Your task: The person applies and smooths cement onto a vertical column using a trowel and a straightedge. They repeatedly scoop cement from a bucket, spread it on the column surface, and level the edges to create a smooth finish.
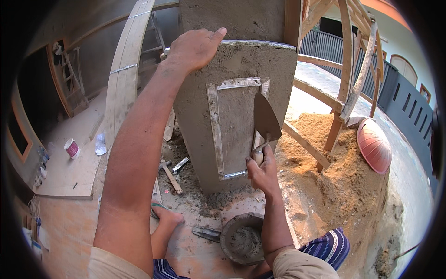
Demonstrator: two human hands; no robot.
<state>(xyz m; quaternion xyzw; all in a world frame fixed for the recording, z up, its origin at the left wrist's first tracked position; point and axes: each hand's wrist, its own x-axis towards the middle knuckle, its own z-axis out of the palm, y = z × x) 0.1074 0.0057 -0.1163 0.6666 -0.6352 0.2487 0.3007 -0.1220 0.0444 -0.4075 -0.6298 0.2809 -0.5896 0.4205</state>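
Note:
My right hand (264, 169) is closed round the wooden handle of a pointed trowel (266, 116). Its blade points upward, over the right side of a rectangular frame of pale strips (214, 125) on a grey mortar-coated column (195, 107). My left hand (195, 49) is higher up, at the left of the column's ledge, closed over a long pale strip (260, 43) along the ledge's edge. Its thumb sticks out to the right; the other fingers are mostly hidden. Below, a round black tub (227, 237) of wet mortar stands on the floor beside my right forearm.
A hammer (171, 178) and a grey block-like tool (206, 233) lie near the column's foot. Right of it are a sand heap (316, 190), wooden scaffolding (344, 83) and a pink ribbed bowl (374, 146). Tall planks (123, 83) lean at left; a bucket (72, 149) stands beyond.

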